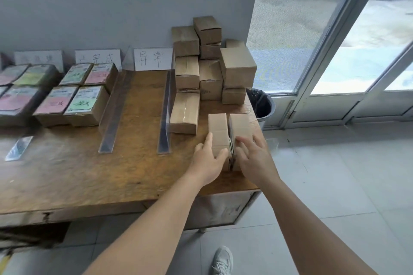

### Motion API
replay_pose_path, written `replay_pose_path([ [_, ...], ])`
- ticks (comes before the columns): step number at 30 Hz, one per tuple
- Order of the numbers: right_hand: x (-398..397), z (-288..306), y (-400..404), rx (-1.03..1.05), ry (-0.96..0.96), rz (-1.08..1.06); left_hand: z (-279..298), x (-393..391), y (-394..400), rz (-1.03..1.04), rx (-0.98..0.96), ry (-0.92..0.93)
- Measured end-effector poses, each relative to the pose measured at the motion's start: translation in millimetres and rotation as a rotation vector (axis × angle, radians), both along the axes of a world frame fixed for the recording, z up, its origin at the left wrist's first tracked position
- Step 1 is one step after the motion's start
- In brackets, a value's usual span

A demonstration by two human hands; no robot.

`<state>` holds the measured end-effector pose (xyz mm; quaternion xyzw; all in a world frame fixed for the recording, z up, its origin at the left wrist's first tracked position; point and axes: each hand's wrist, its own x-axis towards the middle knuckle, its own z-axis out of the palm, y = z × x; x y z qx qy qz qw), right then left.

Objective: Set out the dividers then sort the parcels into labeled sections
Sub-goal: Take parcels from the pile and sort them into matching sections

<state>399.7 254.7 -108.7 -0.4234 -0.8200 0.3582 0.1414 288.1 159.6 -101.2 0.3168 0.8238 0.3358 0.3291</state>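
Note:
Two small cardboard parcels stand side by side near the table's right front corner. My left hand [209,158] grips the left parcel [218,128], thumb on its right side and fingers on its left. My right hand [252,158] rests on the right parcel [240,126] with fingers spread over its near end. Two clear dividers [112,114] [166,110] lie across the wooden table [89,174]. White labels [153,59] lean on the wall behind the sections. Labeled parcels [73,105] fill the left sections. The section between the dividers holds nothing.
A stack of several plain cardboard boxes [210,62] rises at the table's back right. A grey bin [262,105] with a black liner stands on the floor beside the table. A glass door is at the right. A small clear piece [19,148] lies at the left front.

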Motion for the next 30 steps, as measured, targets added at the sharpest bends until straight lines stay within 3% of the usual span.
replay_pose_path([
  [3,3.2,-5.7,0.7,0.076,-0.047,-0.070,-0.3,-3.2,-1.3,0.068,-0.095,0.064],
  [11,10.9,-5.6,11.2,-0.035,-0.024,-0.231,-11.6,-3.6,-12.1,0.103,-0.167,0.060],
  [20,15.9,-21.7,20.4,-0.140,-0.063,-0.251,-14.9,-8.5,-7.7,0.056,-0.106,0.059],
  [30,20.9,-18.2,16.9,-0.174,0.014,-0.278,-14.3,-8.0,-12.2,0.158,0.072,-0.156],
])
